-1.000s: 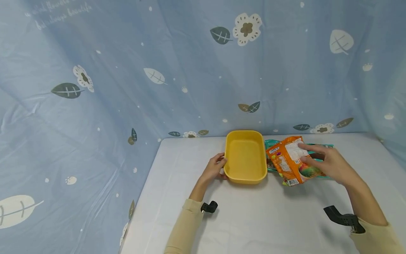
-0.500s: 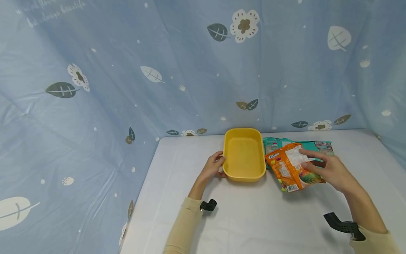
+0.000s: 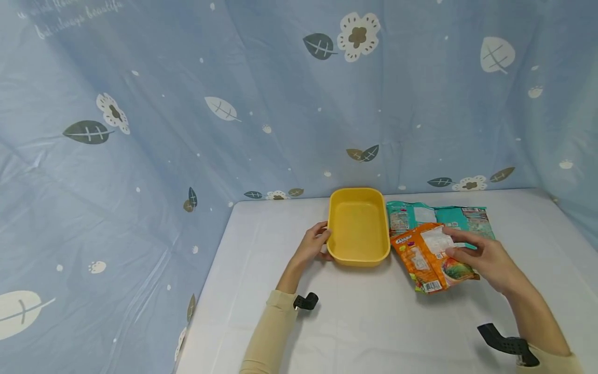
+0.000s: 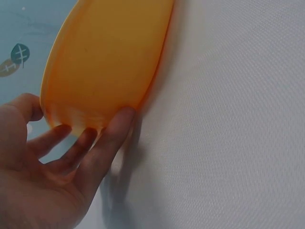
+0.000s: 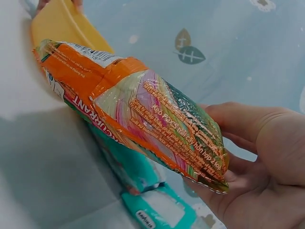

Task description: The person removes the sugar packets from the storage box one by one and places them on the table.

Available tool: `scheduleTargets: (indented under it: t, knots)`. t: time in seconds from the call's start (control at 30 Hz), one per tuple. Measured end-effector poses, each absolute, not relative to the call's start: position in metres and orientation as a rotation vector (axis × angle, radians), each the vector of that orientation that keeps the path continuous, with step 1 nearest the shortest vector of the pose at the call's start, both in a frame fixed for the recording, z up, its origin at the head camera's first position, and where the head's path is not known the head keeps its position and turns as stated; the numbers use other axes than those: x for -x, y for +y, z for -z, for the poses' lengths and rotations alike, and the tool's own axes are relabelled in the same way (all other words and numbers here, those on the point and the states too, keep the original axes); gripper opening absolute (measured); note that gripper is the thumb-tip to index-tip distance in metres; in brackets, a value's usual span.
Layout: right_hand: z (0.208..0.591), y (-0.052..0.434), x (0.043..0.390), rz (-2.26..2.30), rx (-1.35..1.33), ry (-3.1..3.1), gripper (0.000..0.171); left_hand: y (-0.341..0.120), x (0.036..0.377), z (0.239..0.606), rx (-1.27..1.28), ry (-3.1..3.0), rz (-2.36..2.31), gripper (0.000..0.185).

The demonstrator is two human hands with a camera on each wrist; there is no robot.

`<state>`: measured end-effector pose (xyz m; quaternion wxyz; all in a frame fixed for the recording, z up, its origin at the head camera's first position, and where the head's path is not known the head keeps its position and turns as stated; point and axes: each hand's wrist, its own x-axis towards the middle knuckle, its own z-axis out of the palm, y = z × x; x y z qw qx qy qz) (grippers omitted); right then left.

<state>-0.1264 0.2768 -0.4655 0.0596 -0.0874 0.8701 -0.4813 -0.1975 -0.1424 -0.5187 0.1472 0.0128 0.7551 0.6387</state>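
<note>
A: Start with the head camera. Where are the edges?

B: The white table (image 3: pixel 374 322) ends at its left edge beside the blue flowered cloth (image 3: pixel 187 104), which also hangs close behind its far edge. One yellow tub (image 3: pixel 358 227) sits near that far edge, so there is little room behind it. In front of it, towards the person, the tabletop is bare and wide.

A: And the hands?

B: The left hand (image 3: pixel 312 247) is against the tub's left wall, fingers curled at the rim. The right hand (image 3: pixel 486 257) pinches one orange packet (image 3: pixel 430 255) by its right side; the packet's left end lies just beside the tub's right wall. One teal packet (image 3: pixel 439 217) lies flat behind and under it. Two packets in all, one tub. Right of the packets the table is open up to the cloth.

A: Left wrist view?

B: The left hand (image 4: pixel 52 171) has its fingers (image 4: pixel 112 136) spread under the tub's (image 4: pixel 107 62) end wall and its thumb at the rim. Bare table lies to the right of it.

A: Right wrist view?

B: The right hand (image 5: pixel 257 167) grips the orange packet (image 5: pixel 143 109) at one end, thumb over and fingers beneath; the packet is lifted clear of the table there. The teal packet (image 5: pixel 143 176) lies below it, and the tub (image 5: pixel 59 24) is at the far end.
</note>
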Motion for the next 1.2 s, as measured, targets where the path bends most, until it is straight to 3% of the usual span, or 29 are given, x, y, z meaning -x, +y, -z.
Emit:
scheduleTargets:
  t: [0.8, 1.2]
  knots:
    - [0.515, 0.272, 0.103, 1.607, 0.260, 2.529, 0.054, -0.142, 0.198, 0.518, -0.032, 2.156, -1.843, 0.047]
    - [0.523, 0.267, 0.096, 1.583, 0.112, 2.514, 0.059, -0.143, 0.197, 0.516, -0.045, 2.152, -1.834, 0.048]
